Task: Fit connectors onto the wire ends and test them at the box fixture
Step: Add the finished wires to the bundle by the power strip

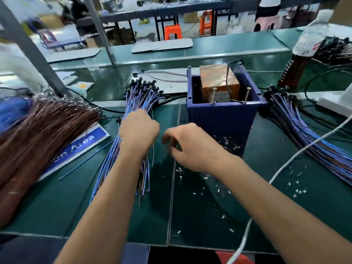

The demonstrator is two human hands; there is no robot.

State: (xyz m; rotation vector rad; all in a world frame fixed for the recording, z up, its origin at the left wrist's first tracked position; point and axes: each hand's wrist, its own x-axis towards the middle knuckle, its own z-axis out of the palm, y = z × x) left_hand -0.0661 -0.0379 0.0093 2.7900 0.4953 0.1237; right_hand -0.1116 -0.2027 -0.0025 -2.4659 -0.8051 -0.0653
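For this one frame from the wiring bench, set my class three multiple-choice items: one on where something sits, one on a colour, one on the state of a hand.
1. Where does the box fixture stand relative to the hands?
A. Behind the right hand, further up the bench
B. Left of the brown wire bundle
C. On the floor under the bench

2. What colour is the stool beyond the bench?
A. Green
B. Orange
C. White

3. What is the left hand doing?
A. Lying flat and open on the mat
B. Holding a water bottle
C. Curled round wires of the blue wire bundle

Answers:
1 A, the blue box stands just past the right hand.
2 B, its seat and legs show bright orange.
3 C, the fingers are closed with blue wires running out above and below the fist.
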